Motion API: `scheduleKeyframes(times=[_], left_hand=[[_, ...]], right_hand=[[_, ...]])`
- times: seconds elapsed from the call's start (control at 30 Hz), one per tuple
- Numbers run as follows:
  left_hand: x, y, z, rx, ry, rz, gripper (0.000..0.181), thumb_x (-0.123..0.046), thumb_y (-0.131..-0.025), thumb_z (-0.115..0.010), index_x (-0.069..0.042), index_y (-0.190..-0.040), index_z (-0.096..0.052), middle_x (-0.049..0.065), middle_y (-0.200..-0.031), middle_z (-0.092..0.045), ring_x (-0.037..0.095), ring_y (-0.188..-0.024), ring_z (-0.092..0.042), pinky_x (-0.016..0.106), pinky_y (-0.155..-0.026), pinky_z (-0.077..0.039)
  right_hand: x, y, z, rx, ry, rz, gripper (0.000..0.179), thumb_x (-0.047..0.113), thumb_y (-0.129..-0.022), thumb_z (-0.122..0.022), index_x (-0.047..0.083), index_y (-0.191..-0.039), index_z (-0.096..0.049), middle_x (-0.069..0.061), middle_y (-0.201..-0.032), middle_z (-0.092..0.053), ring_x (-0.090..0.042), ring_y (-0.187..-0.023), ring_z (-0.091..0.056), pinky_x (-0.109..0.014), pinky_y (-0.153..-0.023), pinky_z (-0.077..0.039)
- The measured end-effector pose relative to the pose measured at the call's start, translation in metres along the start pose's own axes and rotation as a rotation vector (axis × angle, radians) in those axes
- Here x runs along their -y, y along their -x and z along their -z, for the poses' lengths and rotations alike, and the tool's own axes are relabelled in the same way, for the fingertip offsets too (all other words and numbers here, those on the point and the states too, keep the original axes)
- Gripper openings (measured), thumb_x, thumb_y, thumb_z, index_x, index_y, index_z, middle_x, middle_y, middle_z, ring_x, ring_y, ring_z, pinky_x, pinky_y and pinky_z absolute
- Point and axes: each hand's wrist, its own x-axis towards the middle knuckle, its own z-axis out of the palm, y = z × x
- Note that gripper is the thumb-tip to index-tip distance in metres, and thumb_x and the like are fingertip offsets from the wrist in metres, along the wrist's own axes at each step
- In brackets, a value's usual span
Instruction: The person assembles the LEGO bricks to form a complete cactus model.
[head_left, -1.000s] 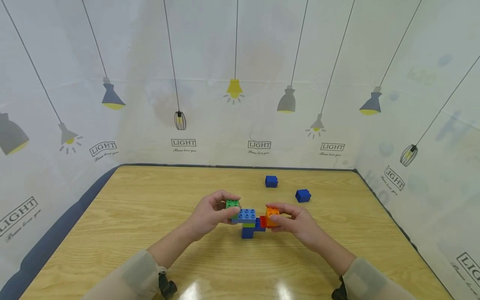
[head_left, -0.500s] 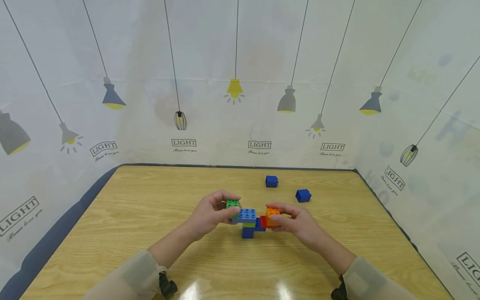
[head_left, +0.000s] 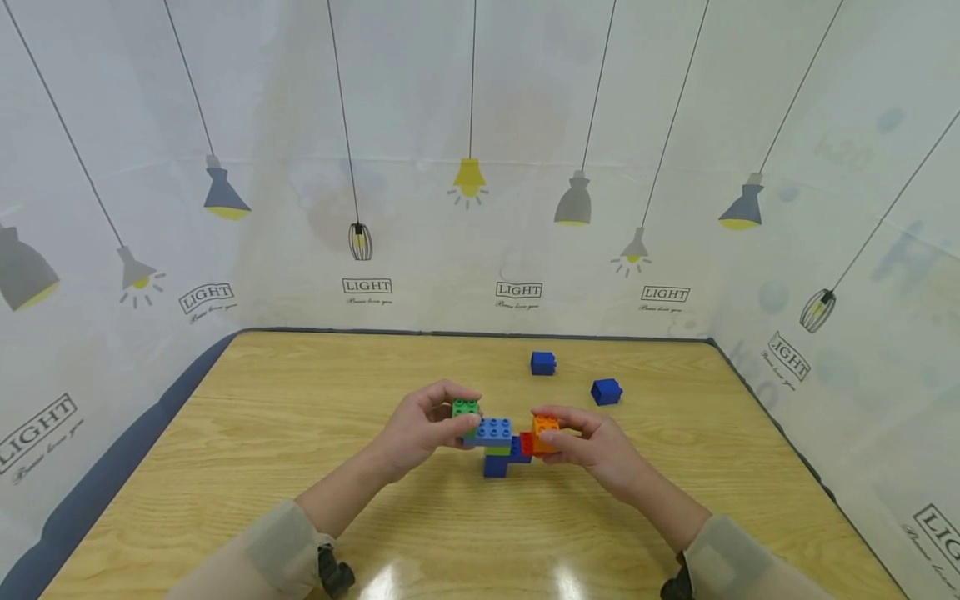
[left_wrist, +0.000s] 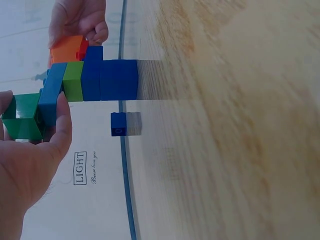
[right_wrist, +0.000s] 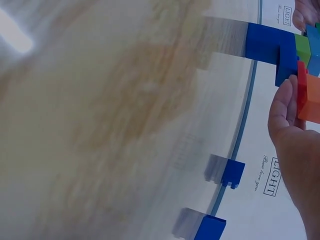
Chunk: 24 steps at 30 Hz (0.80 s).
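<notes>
A built stack of toy bricks stands on the table between my hands. At its foot is a dark blue brick (head_left: 495,465), with a lime green brick (left_wrist: 73,81) and a light blue brick (head_left: 493,429) above. My left hand (head_left: 412,433) grips the green brick (left_wrist: 22,117) at the stack's left end; its thumb also lies against the light blue brick. On the other side, my right hand (head_left: 603,454) pinches an orange brick (head_left: 546,427). A red piece (head_left: 527,442) sits between that orange brick and a dark blue brick (left_wrist: 93,75) jutting sideways.
Two loose dark blue bricks lie on their sides beyond the stack, one farther back (head_left: 542,363) and one to the right (head_left: 606,392). The wooden table (head_left: 285,400) ends at a white printed backdrop (head_left: 420,308) behind and at both sides.
</notes>
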Motion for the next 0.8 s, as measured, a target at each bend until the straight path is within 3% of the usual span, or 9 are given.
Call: scheduleKeyframes(times=[0.3, 0.6, 0.8], left_hand=[[0.0018, -0.0001, 0.0015, 0.01, 0.0, -0.016, 0.034, -0.015, -0.106, -0.074, -0.006, -0.138, -0.069, 0.005, -0.115, -0.069, 0.018, -0.094, -0.068, 0.057, -0.094, -0.068], [0.0029, -0.001, 0.0019, 0.004, -0.005, -0.017, 0.034, -0.014, -0.106, -0.074, -0.007, -0.138, -0.069, 0.005, -0.114, -0.069, 0.019, -0.094, -0.068, 0.054, -0.092, -0.068], [0.0028, 0.0001, 0.0012, 0.001, -0.002, -0.015, 0.033, -0.015, -0.106, -0.075, -0.008, -0.138, -0.069, 0.005, -0.115, -0.069, 0.02, -0.095, -0.067, 0.041, -0.087, -0.07]], right_hand=[[-0.0001, 0.0011, -0.0014, -0.005, -0.011, -0.003, 0.056, 0.026, -0.108, -0.073, 0.002, -0.156, -0.058, -0.029, -0.151, -0.059, -0.031, -0.117, -0.078, -0.039, -0.1, -0.066], [0.0002, 0.001, -0.0019, -0.036, 0.03, -0.024, 0.053, 0.03, -0.107, -0.074, 0.01, -0.155, -0.061, -0.023, -0.148, -0.061, -0.026, -0.112, -0.075, -0.04, -0.098, -0.067], [-0.0023, 0.0006, -0.0009, -0.022, 0.049, -0.003, 0.052, 0.03, -0.109, -0.072, 0.01, -0.155, -0.061, -0.024, -0.147, -0.059, -0.027, -0.109, -0.073, -0.04, -0.093, -0.068]])
